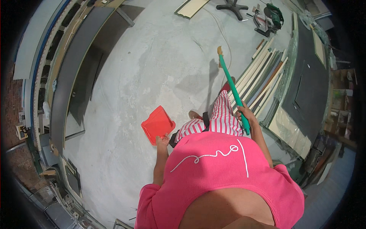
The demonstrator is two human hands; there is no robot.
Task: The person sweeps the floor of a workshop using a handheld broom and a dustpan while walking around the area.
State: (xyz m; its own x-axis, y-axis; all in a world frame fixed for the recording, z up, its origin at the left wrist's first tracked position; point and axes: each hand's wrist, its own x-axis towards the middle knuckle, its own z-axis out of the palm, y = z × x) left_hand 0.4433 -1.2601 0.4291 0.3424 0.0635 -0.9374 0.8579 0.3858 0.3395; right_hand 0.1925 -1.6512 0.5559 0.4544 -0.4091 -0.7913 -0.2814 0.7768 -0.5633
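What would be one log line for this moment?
left hand: holds red plastic dustpan | right hand: grips green broom handle

The person is wearing a bright pink short-sleeved top [225,168] of ribbed knit, with a thin white looping line running across its front, and the sleeves are ending above the elbows, leaving both forearms bare. Below it, red-and-white vertically striped trousers [217,122] are showing, crossed by a dark strap [206,121]. A brownish shoe [195,114] is peeking out beyond the trousers.

Likely a carpentry workshop: stacked boards [263,82], a mitre saw [268,19], concrete floor [152,65]
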